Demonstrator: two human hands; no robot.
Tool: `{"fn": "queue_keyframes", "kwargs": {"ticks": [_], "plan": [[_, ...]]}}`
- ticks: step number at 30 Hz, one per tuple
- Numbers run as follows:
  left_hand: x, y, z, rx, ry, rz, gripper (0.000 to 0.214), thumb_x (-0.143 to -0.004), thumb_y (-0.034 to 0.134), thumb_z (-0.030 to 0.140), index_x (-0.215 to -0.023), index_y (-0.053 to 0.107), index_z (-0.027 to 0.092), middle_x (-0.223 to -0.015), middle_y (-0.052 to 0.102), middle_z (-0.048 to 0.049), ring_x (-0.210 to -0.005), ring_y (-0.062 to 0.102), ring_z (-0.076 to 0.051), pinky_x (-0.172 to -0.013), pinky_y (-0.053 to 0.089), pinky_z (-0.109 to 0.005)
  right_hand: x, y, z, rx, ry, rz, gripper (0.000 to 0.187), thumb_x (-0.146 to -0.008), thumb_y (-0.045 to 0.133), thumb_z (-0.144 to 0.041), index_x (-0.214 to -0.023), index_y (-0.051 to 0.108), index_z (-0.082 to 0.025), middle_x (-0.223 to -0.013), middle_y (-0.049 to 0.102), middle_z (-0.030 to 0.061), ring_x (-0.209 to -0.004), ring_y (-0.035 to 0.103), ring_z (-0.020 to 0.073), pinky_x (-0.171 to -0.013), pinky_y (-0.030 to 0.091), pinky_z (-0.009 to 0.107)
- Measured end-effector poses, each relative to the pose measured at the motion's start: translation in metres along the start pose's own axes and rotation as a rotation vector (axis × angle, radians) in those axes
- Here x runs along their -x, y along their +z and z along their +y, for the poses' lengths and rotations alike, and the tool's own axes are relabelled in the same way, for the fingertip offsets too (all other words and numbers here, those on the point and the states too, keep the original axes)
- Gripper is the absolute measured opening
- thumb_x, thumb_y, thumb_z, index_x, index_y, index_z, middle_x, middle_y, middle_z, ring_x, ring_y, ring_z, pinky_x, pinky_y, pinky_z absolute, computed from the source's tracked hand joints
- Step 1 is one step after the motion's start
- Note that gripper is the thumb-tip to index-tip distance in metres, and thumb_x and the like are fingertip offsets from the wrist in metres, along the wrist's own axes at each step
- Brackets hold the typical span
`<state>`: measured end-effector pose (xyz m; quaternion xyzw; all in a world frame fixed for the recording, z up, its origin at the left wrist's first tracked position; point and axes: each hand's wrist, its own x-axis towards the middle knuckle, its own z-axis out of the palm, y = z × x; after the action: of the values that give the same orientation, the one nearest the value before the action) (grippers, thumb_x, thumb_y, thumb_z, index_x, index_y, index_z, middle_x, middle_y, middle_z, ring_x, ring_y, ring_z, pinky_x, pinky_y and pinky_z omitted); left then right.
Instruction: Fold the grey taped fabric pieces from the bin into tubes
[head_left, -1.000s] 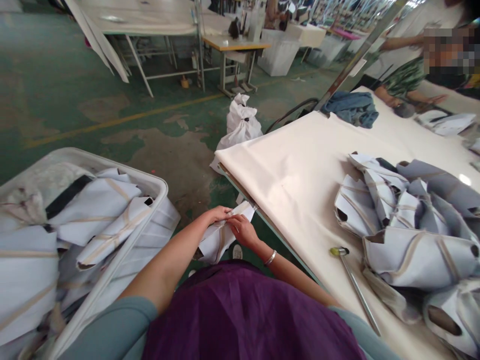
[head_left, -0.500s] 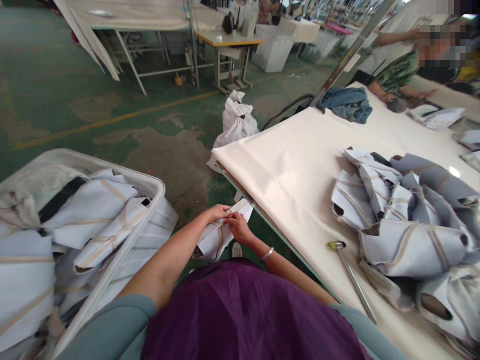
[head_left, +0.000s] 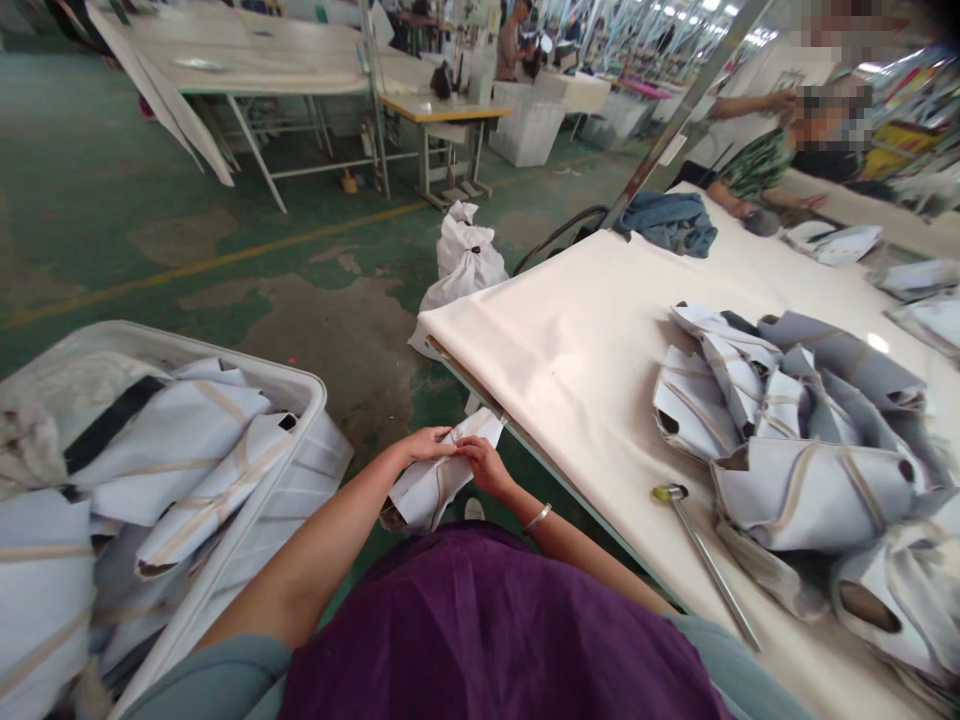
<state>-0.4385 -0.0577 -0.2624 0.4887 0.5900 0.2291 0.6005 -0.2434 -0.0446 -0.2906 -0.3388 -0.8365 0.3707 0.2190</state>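
Observation:
Between my body and the table edge is a white rolled bundle [head_left: 425, 490] with beige tape strips along and around it. My left hand [head_left: 431, 445] is closed on its upper side, fingers pointing right. My right hand [head_left: 482, 462], with a silver bangle at the wrist, pinches at the strip on top, its fingertips close to the left ones. What exactly the right fingertips hold is too small to make out. The far end of the bundle reaches to the table's edge.
A pale-covered table [head_left: 540, 350] on my right bears a heap of similar bundles [head_left: 817, 490] and a metal-handled tool [head_left: 709, 560]. Left stands a white bin [head_left: 319, 395] of bundles. A white sack [head_left: 469, 260] lies past the table corner. People sit at the far right.
My view has shifted slightly, so table and bin sit a little lower and further left. Both hands stay at the bundle; the left fingers are now straighter along its top.

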Motion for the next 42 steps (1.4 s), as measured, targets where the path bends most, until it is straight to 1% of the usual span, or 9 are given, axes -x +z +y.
{"fn": "queue_keyframes", "kwargs": {"ticks": [4,7,10,15,19,26,31,37,42], "plan": [[0.002,-0.001,-0.002,-0.146,-0.054,0.016,0.047,-0.068,0.066,0.031,-0.112,0.068,0.014,-0.094,0.072,-0.0025,-0.085,0.062,-0.019,-0.07,0.044,-0.022,0.007,-0.004,0.0,0.016,-0.055,0.007,0.04,-0.086,0.041,-0.004,-0.103,0.071,-0.022,-0.114,0.067,0.0062,-0.107,0.056,0.0194,-0.098,0.046,0.039],[-0.005,-0.001,0.003,-0.372,-0.104,0.071,0.029,-0.064,0.068,0.029,-0.088,0.073,0.014,-0.066,0.064,0.0011,-0.066,0.054,-0.014,-0.056,0.034,-0.02,0.01,-0.011,-0.006,0.102,-0.113,-0.051,0.037,-0.089,0.043,-0.007,-0.111,0.069,-0.023,-0.118,0.065,0.0064,-0.109,0.053,0.0202,-0.099,0.046,0.038],[-0.009,-0.003,0.008,-0.463,-0.091,0.071,0.02,-0.061,0.07,0.028,-0.075,0.071,0.015,-0.055,0.054,0.0035,-0.058,0.046,-0.011,-0.052,0.027,-0.021,0.011,-0.014,-0.015,0.187,-0.123,-0.091,0.04,-0.088,0.043,-0.005,-0.117,0.065,-0.022,-0.121,0.062,0.0074,-0.11,0.05,0.0209,-0.099,0.045,0.038],[-0.007,-0.005,0.006,-0.271,-0.167,0.023,0.026,-0.059,0.074,0.034,-0.075,0.068,0.014,-0.051,0.046,0.006,-0.052,0.038,-0.009,-0.05,0.026,-0.023,0.012,0.0,-0.027,0.258,-0.024,-0.003,0.037,-0.089,0.044,-0.009,-0.115,0.066,-0.024,-0.116,0.062,0.0078,-0.109,0.048,0.0231,-0.097,0.045,0.038],[-0.008,-0.003,0.001,-0.209,-0.205,0.009,0.027,-0.057,0.074,0.031,-0.078,0.069,0.015,-0.053,0.049,0.0059,-0.054,0.04,-0.01,-0.051,0.028,-0.023,0.012,0.008,-0.034,0.281,0.026,0.014,0.038,-0.089,0.045,-0.008,-0.115,0.066,-0.027,-0.117,0.06,0.0078,-0.112,0.046,0.0246,-0.097,0.044,0.041],[-0.006,-0.001,0.002,-0.247,-0.165,0.045,0.024,-0.061,0.068,0.028,-0.081,0.071,0.014,-0.056,0.053,0.0047,-0.057,0.042,-0.01,-0.052,0.029,-0.022,0.016,0.001,-0.035,0.242,-0.103,-0.093,0.027,-0.086,0.05,-0.008,-0.089,0.072,-0.024,-0.116,0.061,0.0054,-0.115,0.044,0.0237,-0.098,0.042,0.041],[-0.008,-0.001,-0.002,-0.262,-0.16,0.035,0.024,-0.059,0.07,0.029,-0.077,0.072,0.014,-0.057,0.054,0.0045,-0.059,0.044,-0.011,-0.055,0.032,-0.022,0.012,0.003,-0.03,0.219,-0.074,-0.04,0.039,-0.088,0.043,-0.007,-0.117,0.064,-0.022,-0.112,0.063,0.0082,-0.108,0.049,0.0226,-0.096,0.045,0.038],[-0.009,-0.003,-0.004,-0.276,-0.136,0.038,0.024,-0.061,0.067,0.027,-0.081,0.072,0.014,-0.062,0.059,0.0023,-0.062,0.049,-0.013,-0.055,0.033,-0.021,0.01,-0.004,-0.03,0.321,-0.16,-0.161,0.036,-0.086,0.048,-0.005,-0.106,0.069,-0.025,-0.119,0.063,0.0065,-0.115,0.047,0.0229,-0.098,0.043,0.04],[-0.01,-0.001,-0.007,-0.235,-0.154,0.031,0.027,-0.057,0.068,0.027,-0.08,0.071,0.014,-0.062,0.059,0.0026,-0.063,0.049,-0.013,-0.056,0.035,-0.021,0.012,-0.008,-0.032,0.24,-0.145,-0.117,0.037,-0.089,0.044,-0.007,-0.116,0.064,-0.021,-0.111,0.065,0.0076,-0.11,0.05,0.0208,-0.098,0.044,0.037]]}}
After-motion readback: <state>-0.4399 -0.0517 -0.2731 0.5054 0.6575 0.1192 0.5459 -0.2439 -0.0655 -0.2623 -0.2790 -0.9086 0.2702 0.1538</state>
